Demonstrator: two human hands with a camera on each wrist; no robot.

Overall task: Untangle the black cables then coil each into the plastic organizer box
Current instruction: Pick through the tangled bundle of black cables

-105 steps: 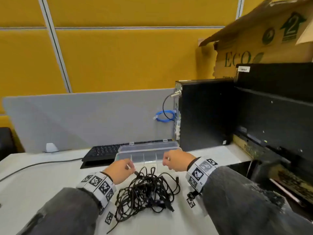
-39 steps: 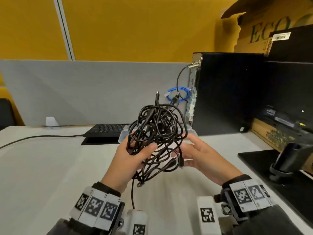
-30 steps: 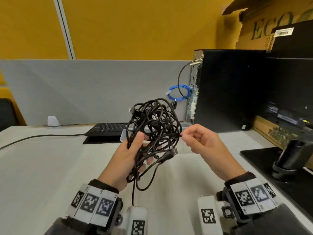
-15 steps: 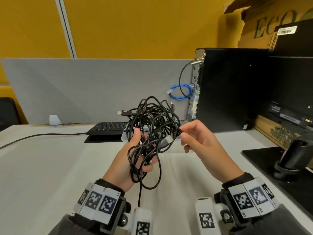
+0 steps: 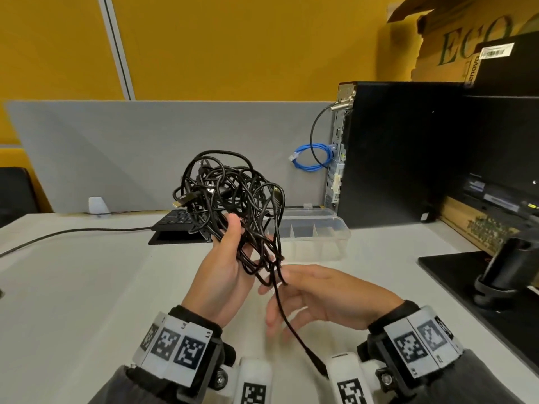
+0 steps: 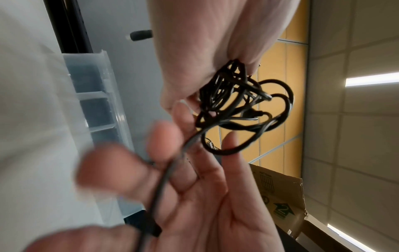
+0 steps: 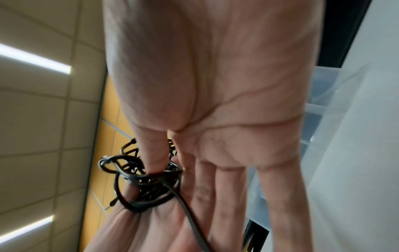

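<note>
A tangle of black cables (image 5: 230,193) is lifted above the white table, and my left hand (image 5: 230,258) grips its lower part with the thumb laid over the strands. Below it lies my right hand (image 5: 291,295), palm up with fingers straight. One loose strand (image 5: 291,325) hangs from the tangle across those fingers and ends in a plug near my wrist. The wrist views show the tangle (image 6: 237,102) (image 7: 146,184) bunched against my left palm, with the right thumb touching it. The clear plastic organizer box (image 5: 320,228) stands open on the table behind the hands.
A black keyboard (image 5: 175,221) lies behind the tangle, before a grey divider (image 5: 131,156). A black computer tower (image 5: 408,156) with a blue cable loop (image 5: 312,156) stands at the right. A monitor stand (image 5: 507,272) sits on a black mat. A black cord (image 5: 73,231) crosses the table's left.
My right hand let go of the strand it pinched at the tangle's right side and dropped below it, palm up. The tangle has turned in my left hand, and one strand now hangs down.
</note>
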